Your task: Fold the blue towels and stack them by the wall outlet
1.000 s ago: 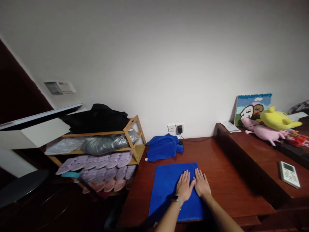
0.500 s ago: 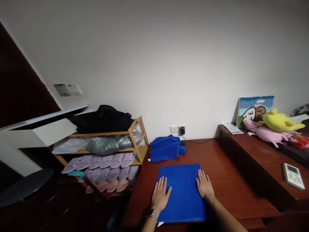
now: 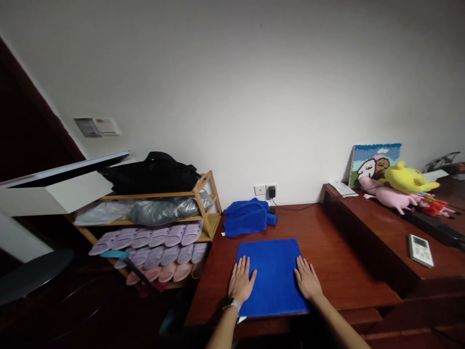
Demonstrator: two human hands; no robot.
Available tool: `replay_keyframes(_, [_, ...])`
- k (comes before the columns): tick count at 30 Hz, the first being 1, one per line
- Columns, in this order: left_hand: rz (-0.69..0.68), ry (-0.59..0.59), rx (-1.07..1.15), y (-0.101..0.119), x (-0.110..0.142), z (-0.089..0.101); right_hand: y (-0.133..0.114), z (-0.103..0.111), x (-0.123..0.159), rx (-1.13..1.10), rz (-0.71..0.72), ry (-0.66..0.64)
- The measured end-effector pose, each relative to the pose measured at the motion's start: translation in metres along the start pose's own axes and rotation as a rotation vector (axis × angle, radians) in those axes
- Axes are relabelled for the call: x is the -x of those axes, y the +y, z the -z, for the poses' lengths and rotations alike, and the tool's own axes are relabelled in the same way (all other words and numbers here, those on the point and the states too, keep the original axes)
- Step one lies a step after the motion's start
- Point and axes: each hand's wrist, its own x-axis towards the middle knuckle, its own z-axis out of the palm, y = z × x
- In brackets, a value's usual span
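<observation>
2 side edges of a flat blue cloth lie under the left hand and the right hand, at the near side of the wooden table. Fingers on each are straight and slightly spread, thumbs angled inward, pinching nothing; the palms probably keep the cloth smooth and square. A rumpled blue cloth sits farther back, seemingly out of their way. A blue roll beside it may be separate or joined; I cannot tell. The hands cover parts of the flat cloth's edges.
</observation>
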Motion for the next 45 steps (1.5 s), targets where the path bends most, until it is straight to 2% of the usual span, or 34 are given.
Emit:
replay_keyframes(5, [0.013, -0.058, -0.008, -0.002, -0.003, 0.007, -0.003, 0.004, 0.003, -0.008, 0.008, 0.029])
replay_keyframes(8, [0.059, -0.061, -0.014, 0.016, -0.008, 0.013, -0.005, 0.005, 0.002, -0.009, 0.011, 0.030])
replay_keyframes(10, [0.012, -0.022, 0.012, 0.047, -0.011, 0.012, -0.005, 0.006, 0.003, -0.005, 0.012, 0.030])
replay_keyframes(13, [-0.221, -0.017, 0.113, 0.112, -0.012, 0.002, -0.006, 0.010, 0.005, 0.001, 0.012, 0.022])
replay_keyframes(15, [-0.324, -0.047, 0.176, 0.150, -0.010, -0.010, -0.006, 0.012, 0.007, 0.014, 0.036, 0.013])
replay_keyframes(17, [-0.342, -0.066, 0.199, 0.171, -0.007, -0.019, -0.005, 0.011, 0.007, 0.022, 0.057, 0.008])
replay_keyframes(18, [-0.336, -0.070, 0.197, 0.172, -0.006, -0.022, -0.005, 0.011, 0.006, 0.020, 0.059, 0.011])
replay_keyframes(19, [-0.329, -0.071, 0.189, 0.168, -0.004, -0.023, -0.004, 0.010, 0.006, 0.014, 0.052, 0.017])
replay_keyframes(21, [-0.300, -0.070, 0.162, 0.142, -0.001, -0.020, -0.004, 0.008, 0.004, -0.001, 0.027, 0.032])
replay_keyframes(23, [-0.226, -0.071, 0.120, 0.102, 0.005, -0.013, -0.005, 0.006, 0.003, -0.010, 0.014, 0.042])
replay_keyframes(27, [0.009, -0.038, 0.018, 0.016, 0.023, 0.001, -0.004, 0.002, 0.003, -0.020, 0.010, 0.049])
replay_keyframes(30, [0.087, -0.019, -0.008, -0.018, 0.033, 0.006, -0.004, -0.002, 0.002, -0.007, 0.002, 0.061])
replay_keyframes(32, [0.094, -0.011, -0.001, -0.023, 0.035, 0.006, -0.005, -0.003, -0.001, 0.018, 0.003, 0.062])
replay_keyframes(38, [0.090, 0.015, 0.007, -0.017, 0.029, 0.005, -0.007, 0.004, -0.005, 0.028, 0.007, 0.035])
replay_keyframes(42, [0.080, 0.021, -0.004, -0.024, 0.034, 0.005, 0.004, -0.003, 0.012, 0.004, 0.007, 0.051])
replay_keyframes(45, [0.081, 0.065, -0.008, -0.014, 0.040, 0.008, 0.011, -0.012, 0.028, -0.013, 0.016, 0.084])
